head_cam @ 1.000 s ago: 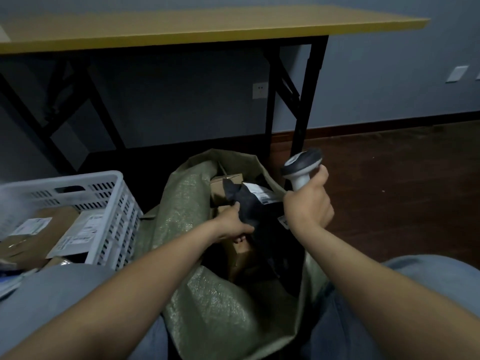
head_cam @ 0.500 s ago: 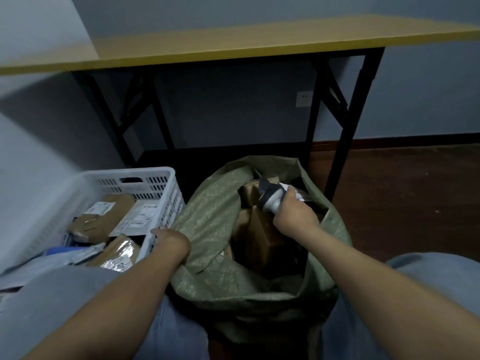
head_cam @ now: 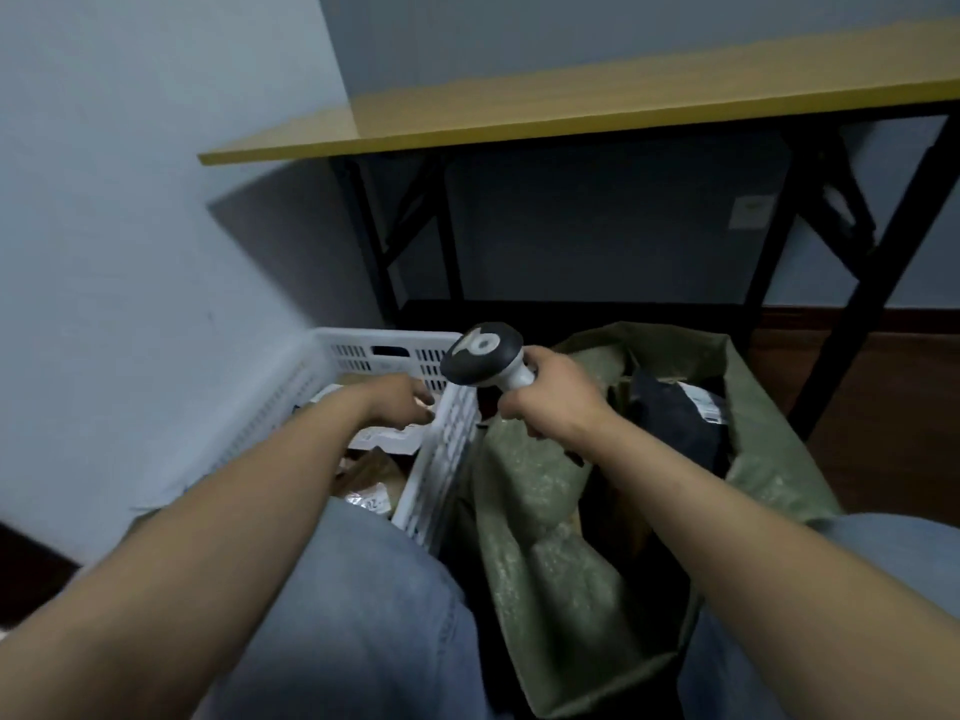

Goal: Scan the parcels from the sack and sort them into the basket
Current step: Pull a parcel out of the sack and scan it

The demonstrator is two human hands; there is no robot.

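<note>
My right hand (head_cam: 553,400) grips the handle of a scanner (head_cam: 480,353) with a black and white head. It holds the scanner over the gap between the white plastic basket (head_cam: 447,449) and the green woven sack (head_cam: 545,517). My left hand (head_cam: 400,402) reaches into the basket with its fingers loosely bent, just above a parcel with a white label (head_cam: 387,436). Brown parcels (head_cam: 366,475) lie lower in the basket. A black parcel (head_cam: 670,413) with a white label sits in the open mouth of the sack, between my knees.
A yellow-topped folding table (head_cam: 571,114) on black legs (head_cam: 883,283) stands right behind the basket and sack. A pale wall (head_cam: 130,226) closes the left side. Dark wooden floor (head_cam: 924,407) lies to the right. My jeans-clad knees (head_cam: 374,605) flank the sack.
The view swung left toward the basket. My left hand left the sack and went over the basket rim into the basket. My right hand lifted the scanner out of the sack toward the basket.
</note>
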